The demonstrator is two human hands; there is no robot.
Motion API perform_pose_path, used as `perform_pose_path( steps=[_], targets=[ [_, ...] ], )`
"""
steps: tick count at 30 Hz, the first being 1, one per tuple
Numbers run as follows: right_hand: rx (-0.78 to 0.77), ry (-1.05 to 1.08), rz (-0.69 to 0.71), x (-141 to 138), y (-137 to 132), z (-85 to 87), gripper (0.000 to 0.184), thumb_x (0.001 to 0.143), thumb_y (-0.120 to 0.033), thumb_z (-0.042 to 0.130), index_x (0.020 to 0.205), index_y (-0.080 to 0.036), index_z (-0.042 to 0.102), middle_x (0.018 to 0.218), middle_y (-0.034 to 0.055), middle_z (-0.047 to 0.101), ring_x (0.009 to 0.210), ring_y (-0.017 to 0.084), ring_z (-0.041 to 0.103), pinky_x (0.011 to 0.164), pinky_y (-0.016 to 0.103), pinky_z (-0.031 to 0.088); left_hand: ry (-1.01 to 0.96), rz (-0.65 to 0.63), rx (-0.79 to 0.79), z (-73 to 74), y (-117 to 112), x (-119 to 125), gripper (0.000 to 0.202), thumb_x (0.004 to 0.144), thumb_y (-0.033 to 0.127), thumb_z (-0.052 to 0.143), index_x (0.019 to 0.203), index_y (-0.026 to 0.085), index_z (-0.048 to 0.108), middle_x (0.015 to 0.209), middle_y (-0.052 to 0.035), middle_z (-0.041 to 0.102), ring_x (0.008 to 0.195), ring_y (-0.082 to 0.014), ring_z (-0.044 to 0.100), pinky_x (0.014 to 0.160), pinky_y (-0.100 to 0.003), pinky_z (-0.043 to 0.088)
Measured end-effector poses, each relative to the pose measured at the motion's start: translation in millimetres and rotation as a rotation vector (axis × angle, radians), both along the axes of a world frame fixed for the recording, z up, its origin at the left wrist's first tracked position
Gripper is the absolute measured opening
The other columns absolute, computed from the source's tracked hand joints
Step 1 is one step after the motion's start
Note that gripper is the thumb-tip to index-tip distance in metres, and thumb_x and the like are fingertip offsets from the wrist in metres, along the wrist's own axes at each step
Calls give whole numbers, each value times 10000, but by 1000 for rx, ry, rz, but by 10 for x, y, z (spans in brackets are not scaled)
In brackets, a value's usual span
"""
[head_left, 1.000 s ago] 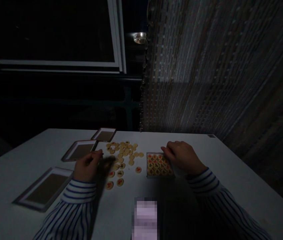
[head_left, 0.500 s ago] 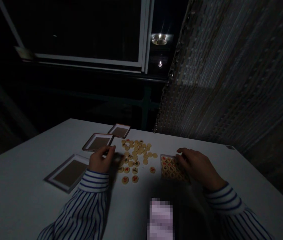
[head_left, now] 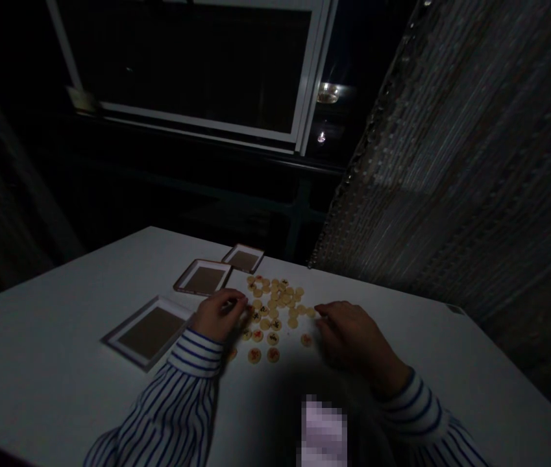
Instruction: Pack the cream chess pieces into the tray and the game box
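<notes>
Many round wooden Chinese chess pieces (head_left: 274,303) lie loosely on the white table, some showing red or black characters. At their left edge is my left hand (head_left: 219,314), thumb and fingers closed in a pinch; what they hold, if anything, I cannot make out. My right hand (head_left: 353,334) is palm down at the right of the pile, with forefinger and thumb apart. Its forefinger tip is close to a pale piece (head_left: 310,312); contact is unclear. A red-marked piece (head_left: 306,340) lies near its thumb. The piece-filled box seen earlier is hidden by this hand.
Three shallow framed trays stand left of and behind the pieces: a large one (head_left: 147,331), a middle one (head_left: 203,277) and a small one (head_left: 244,257). A bead curtain (head_left: 402,194) hangs beyond the table (head_left: 85,292) at the right. A dark window is behind.
My right hand has moved left from above the filled box toward the pieces. My left hand has come closer to the pile, still pinched. The view has shifted slightly.
</notes>
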State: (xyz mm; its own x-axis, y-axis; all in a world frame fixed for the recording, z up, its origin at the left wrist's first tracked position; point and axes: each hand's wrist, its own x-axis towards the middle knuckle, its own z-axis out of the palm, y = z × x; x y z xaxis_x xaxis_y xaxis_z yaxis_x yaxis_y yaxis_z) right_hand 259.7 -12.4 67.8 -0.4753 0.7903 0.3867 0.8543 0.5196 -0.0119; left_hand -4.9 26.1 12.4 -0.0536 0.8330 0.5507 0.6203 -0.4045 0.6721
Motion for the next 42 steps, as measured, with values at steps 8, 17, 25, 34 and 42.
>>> perform_pose_path(
  steps=[8,17,25,34,42],
  targets=[
    [-50,-11,54,-466,65,-190,236,825,-258,439,1015,-188,560,994,75,602,930,189,506,811,339,336,444,-240,-42,-260,92,51,291,641,330,612,900,208,662,1015,-85,635,956,-234,561,856,-386,429],
    [14,31,125,-540,136,-621,213,818,-235,444,999,-186,545,960,66,597,904,190,500,785,343,321,615,-230,-73,-358,62,97,301,655,381,591,905,232,668,1111,-90,592,1031,-268,510,894,-434,375],
    [-57,44,127,-577,26,-607,174,848,-235,410,958,-186,535,943,44,582,883,171,482,776,323,309,661,-246,-118,-425,85,102,319,627,385,633,896,219,675,1138,-101,573,1053,-280,489,899,-436,367],
    [-77,27,138,-579,2,-596,168,834,-244,431,948,-191,543,935,39,579,893,167,477,780,315,302,655,-240,-98,-512,108,89,308,612,369,657,880,219,685,1153,-111,562,1074,-285,475,916,-442,354],
    [-84,37,125,-598,6,-625,159,811,-238,462,932,-193,553,916,41,589,887,176,485,787,319,300,621,-222,-86,-562,118,104,258,610,340,659,836,221,686,1138,-99,571,1077,-272,477,921,-439,356]
  ],
)
